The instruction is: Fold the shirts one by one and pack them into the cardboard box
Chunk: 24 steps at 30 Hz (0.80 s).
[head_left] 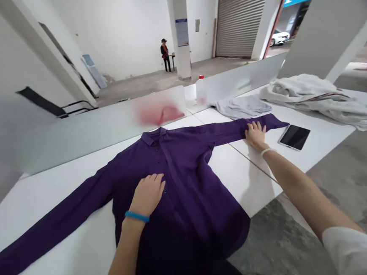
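Observation:
A purple button-up shirt (pixel 186 171) lies spread front-up on the white table (pixel 68 248), both sleeves stretched out to the sides. My left hand (pixel 147 194), with a blue band on the wrist, rests flat and open on the shirt's chest. My right hand (pixel 255 135), with a white band on the wrist, lies flat with fingers spread on the right sleeve near its cuff. Neither hand grips anything.
A black tablet (pixel 294 137) lies just right of the sleeve cuff. A grey cloth (pixel 243 106) and a heap of white and grey garments (pixel 316 95) sit further back right. Frosted dividers (pixel 106 126) line the table's far edge. A person (pixel 165 54) stands far off.

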Each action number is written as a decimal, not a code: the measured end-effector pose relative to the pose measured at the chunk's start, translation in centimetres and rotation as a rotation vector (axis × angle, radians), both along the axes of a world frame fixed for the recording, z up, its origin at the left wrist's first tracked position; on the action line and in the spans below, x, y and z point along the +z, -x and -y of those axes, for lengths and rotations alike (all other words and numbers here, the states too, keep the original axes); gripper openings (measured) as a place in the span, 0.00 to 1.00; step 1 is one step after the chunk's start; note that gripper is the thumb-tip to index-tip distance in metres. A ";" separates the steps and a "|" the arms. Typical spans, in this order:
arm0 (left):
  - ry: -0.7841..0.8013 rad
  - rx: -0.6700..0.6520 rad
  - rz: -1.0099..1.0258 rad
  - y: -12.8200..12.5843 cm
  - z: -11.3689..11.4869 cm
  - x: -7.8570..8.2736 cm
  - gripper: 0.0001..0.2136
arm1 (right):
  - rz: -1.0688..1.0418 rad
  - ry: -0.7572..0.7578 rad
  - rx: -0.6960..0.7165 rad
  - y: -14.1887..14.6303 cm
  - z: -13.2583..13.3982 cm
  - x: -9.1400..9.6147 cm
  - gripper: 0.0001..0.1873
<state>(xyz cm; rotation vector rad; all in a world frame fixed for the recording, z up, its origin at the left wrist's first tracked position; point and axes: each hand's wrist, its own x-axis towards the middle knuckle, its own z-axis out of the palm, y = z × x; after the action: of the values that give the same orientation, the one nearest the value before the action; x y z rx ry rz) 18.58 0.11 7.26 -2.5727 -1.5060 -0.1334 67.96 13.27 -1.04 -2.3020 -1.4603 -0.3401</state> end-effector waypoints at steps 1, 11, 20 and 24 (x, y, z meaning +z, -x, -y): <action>-0.017 0.054 0.047 0.9 2.6 0.1 0.15 | -0.009 -0.053 0.037 1.2 -0.3 0.6 0.24; -0.160 -0.039 0.303 -3.4 19.5 -7.7 0.23 | -0.103 0.058 0.760 27.6 -5.6 6.0 0.16; -0.301 0.013 0.418 -3.2 19.7 -9.4 0.15 | -0.100 0.347 0.817 39.6 -9.5 3.5 0.15; -0.411 -0.040 0.482 -3.0 19.3 -9.6 0.13 | -0.117 0.385 0.771 40.0 -10.9 3.1 0.15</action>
<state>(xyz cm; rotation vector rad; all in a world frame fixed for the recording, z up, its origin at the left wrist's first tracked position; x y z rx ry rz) 21.54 -19.15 -2.33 -2.3264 -1.3697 -1.0161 27.94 24.18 2.09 -1.7569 -2.3394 0.3164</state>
